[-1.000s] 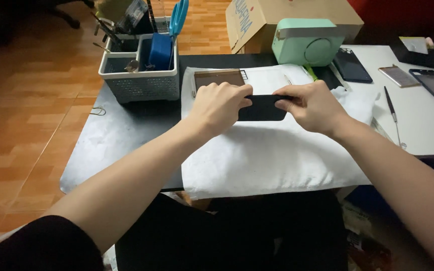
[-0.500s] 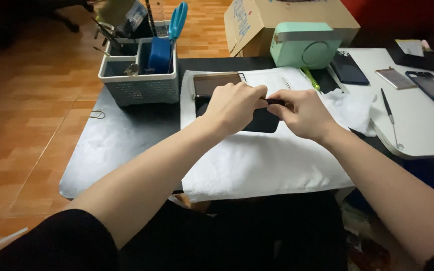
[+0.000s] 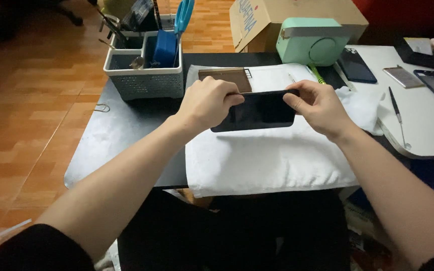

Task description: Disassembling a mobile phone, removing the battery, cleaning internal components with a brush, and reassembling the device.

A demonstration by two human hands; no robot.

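Observation:
A black smartphone (image 3: 259, 111) is held sideways above a white cloth (image 3: 267, 155) spread on a dark table (image 3: 126, 135). My left hand (image 3: 208, 103) grips the phone's left end, fingers curled over its top edge. My right hand (image 3: 317, 106) pinches the right end between thumb and fingers. The dark screen faces me. A brown flat card (image 3: 229, 78) lies on the cloth just behind the phone.
A grey basket (image 3: 144, 75) with tools and blue scissors stands at the back left. A mint green box-shaped device (image 3: 312, 45) and a cardboard box (image 3: 297, 17) sit behind. On a white table (image 3: 428, 115) to the right lie other phones, phone parts and a thin tool.
Both hands have lifted the phone and spread apart toward its ends, so its dark screen now shows between them. The view has shifted slightly.

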